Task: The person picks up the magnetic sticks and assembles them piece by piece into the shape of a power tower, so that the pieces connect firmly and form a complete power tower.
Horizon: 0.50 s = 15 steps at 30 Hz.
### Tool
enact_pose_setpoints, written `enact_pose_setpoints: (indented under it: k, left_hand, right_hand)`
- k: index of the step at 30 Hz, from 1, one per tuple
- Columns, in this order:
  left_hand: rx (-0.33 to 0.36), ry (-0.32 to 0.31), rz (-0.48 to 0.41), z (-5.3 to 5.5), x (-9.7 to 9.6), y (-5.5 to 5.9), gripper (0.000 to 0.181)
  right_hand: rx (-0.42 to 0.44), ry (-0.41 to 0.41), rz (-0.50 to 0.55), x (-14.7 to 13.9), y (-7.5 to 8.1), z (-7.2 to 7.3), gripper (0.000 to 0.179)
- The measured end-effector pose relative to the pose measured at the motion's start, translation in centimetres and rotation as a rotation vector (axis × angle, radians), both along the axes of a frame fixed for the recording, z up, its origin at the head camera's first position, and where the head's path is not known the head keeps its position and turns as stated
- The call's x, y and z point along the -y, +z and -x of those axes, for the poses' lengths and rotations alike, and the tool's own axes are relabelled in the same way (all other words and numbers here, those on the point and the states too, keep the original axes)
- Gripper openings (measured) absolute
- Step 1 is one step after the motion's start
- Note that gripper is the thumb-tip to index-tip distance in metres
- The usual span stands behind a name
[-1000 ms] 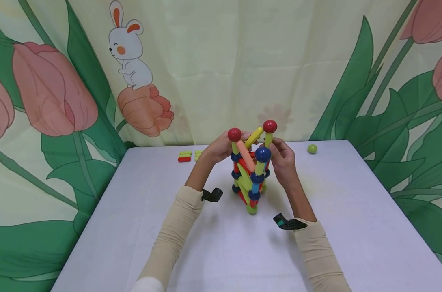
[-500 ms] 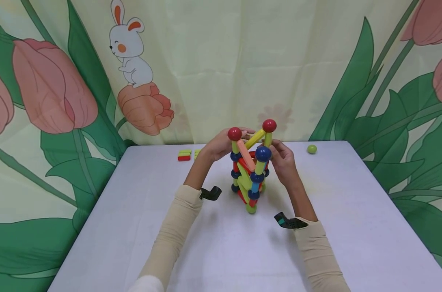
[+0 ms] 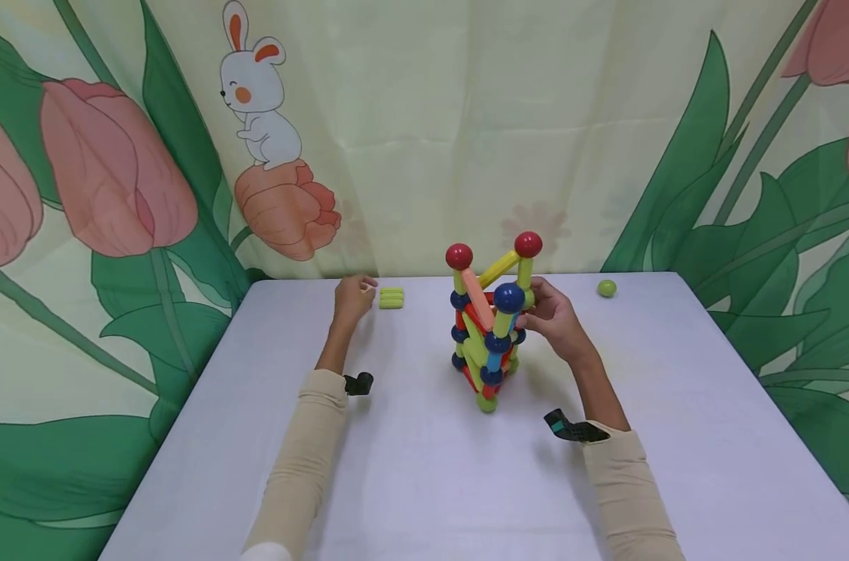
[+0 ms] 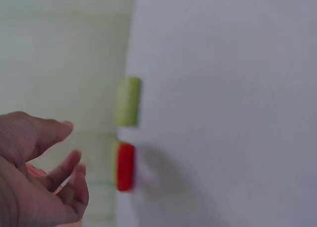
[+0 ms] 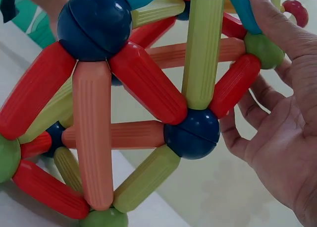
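Observation:
A tower of magnetic sticks and balls (image 3: 475, 352) stands right of the table's middle, topped by two red balls and a dark blue ball (image 3: 509, 298). A yellow stick (image 3: 497, 269) slants down from the right red ball, and a peach stick (image 3: 479, 300) slopes along the near top. My right hand (image 3: 556, 321) holds the tower's right side, its thumb by a light blue stick and a green ball (image 5: 265, 51). At the back left my left hand (image 3: 354, 300) hovers with thumb and fingers apart, beside a red stick (image 4: 125, 167) in the left wrist view.
Several light green sticks (image 3: 391, 298) lie side by side near the back edge, right of my left hand. A loose green ball (image 3: 606, 288) rests at the back right. A printed curtain (image 3: 424, 140) hangs behind the white table (image 3: 410, 475).
My left hand has left the tower's top and gone left to the loose sticks. The yellow stick's upper end has come up against the right red ball. My right hand stays at the tower.

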<state>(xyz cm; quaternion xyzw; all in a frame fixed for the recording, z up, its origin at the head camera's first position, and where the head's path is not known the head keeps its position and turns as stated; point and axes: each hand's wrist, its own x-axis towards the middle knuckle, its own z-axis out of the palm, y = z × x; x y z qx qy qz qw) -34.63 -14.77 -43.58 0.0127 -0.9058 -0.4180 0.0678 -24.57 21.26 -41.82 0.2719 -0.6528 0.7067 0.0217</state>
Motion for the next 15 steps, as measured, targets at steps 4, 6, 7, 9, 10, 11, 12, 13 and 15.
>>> enact_pose_setpoints:
  k: [4, 6, 7, 9, 10, 11, 12, 13, 15]
  left_hand:
    - [0.065, 0.108, 0.174, 0.2, 2.1, -2.5, 0.024]
    - [0.102, 0.109, 0.195, 0.1, 2.8, -3.3, 0.026]
    - [0.109, 0.100, 0.203, 0.2, 3.0, -3.6, 0.027]
    - [0.111, 0.070, 0.214, 0.2, 3.2, -4.1, 0.030]
    - [0.103, 0.055, 0.218, 0.2, 3.2, -4.2, 0.031]
    - [0.091, 0.043, 0.224, 0.3, 3.2, -4.3, 0.032]
    - [0.078, 0.031, 0.236, 0.4, 3.2, -4.3, 0.033]
    - [0.066, 0.023, 0.247, 0.4, 3.1, -4.4, 0.034]
    - [0.049, 0.010, 0.279, 0.5, 3.1, -4.4, 0.035]
  right_hand:
    - [-0.034, -0.055, -0.023, 0.3, 0.2, -0.4, 0.038]
    - [-0.048, -0.087, -0.032, 0.6, 0.2, -0.7, 0.038]
    - [-0.055, -0.105, -0.035, 0.7, 0.2, -0.9, 0.038]
    - [-0.071, -0.143, -0.041, 0.8, 0.1, -1.2, 0.038]
    - [-0.080, -0.161, -0.039, 0.9, 0.1, -1.3, 0.039]
    - [-0.088, -0.175, -0.035, 1.0, 0.1, -1.4, 0.040]
    - [-0.096, -0.188, -0.031, 1.1, 0.0, -1.5, 0.041]
    - [-0.106, -0.198, -0.029, 1.1, 0.0, -1.6, 0.042]
    - [-0.126, -0.211, -0.019, 1.2, 0.0, -1.8, 0.043]
